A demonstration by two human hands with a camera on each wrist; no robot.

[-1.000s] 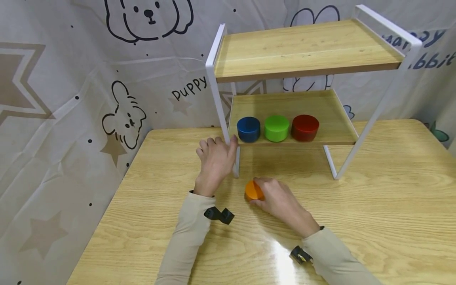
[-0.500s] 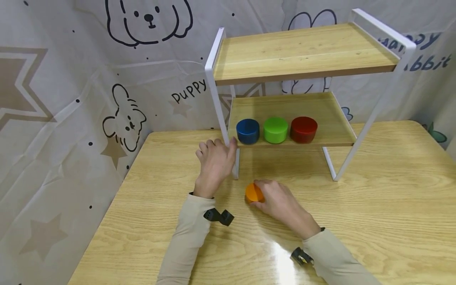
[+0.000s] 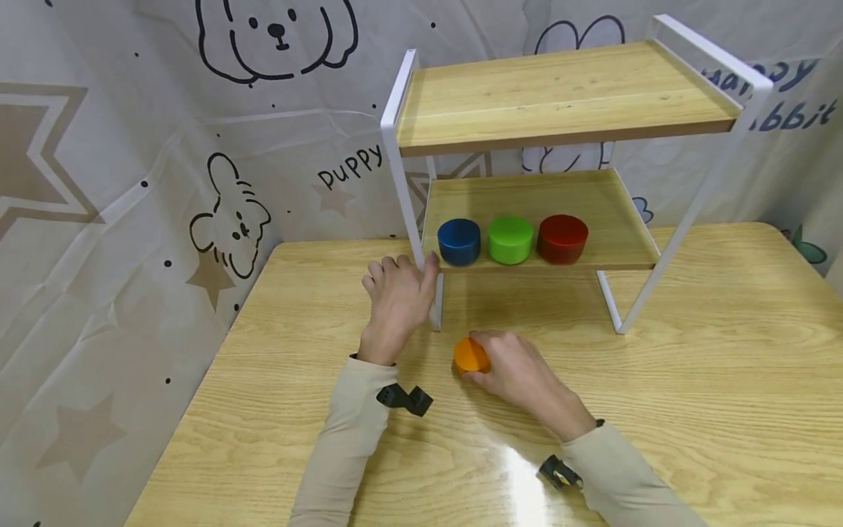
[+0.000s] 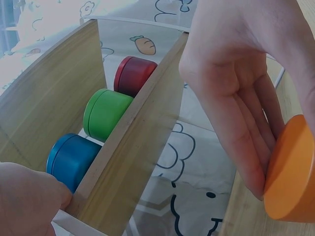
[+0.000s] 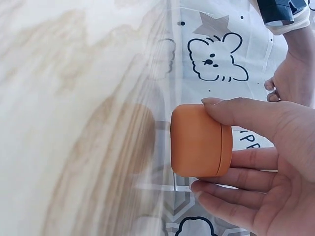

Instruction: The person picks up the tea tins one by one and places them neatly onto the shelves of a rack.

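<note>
An orange round lidded container (image 3: 471, 356) is low over the table in front of the rack, pinched by my right hand (image 3: 520, 373). In the right wrist view, the thumb presses one side of the orange container (image 5: 199, 142) and the fingers hold the opposite side, near the lid seam. My left hand (image 3: 398, 300) grips the left white post of the two-tier shelf rack (image 3: 566, 95), its thumb at the lower shelf's front corner. On that lower shelf, blue (image 3: 459, 243), green (image 3: 510, 240) and red (image 3: 563, 240) round containers of similar form stand in a row, left to right.
The rack's slanting right leg (image 3: 685, 208) stands on the wooden table (image 3: 263, 410). Behind hangs a pale cloth (image 3: 316, 95) printed with cartoon animals and stars. A black camera mount sits on each wrist, the left one (image 3: 405, 400) close to the table.
Both hands and the containers keep their places. Only the head view shifts very slightly.
</note>
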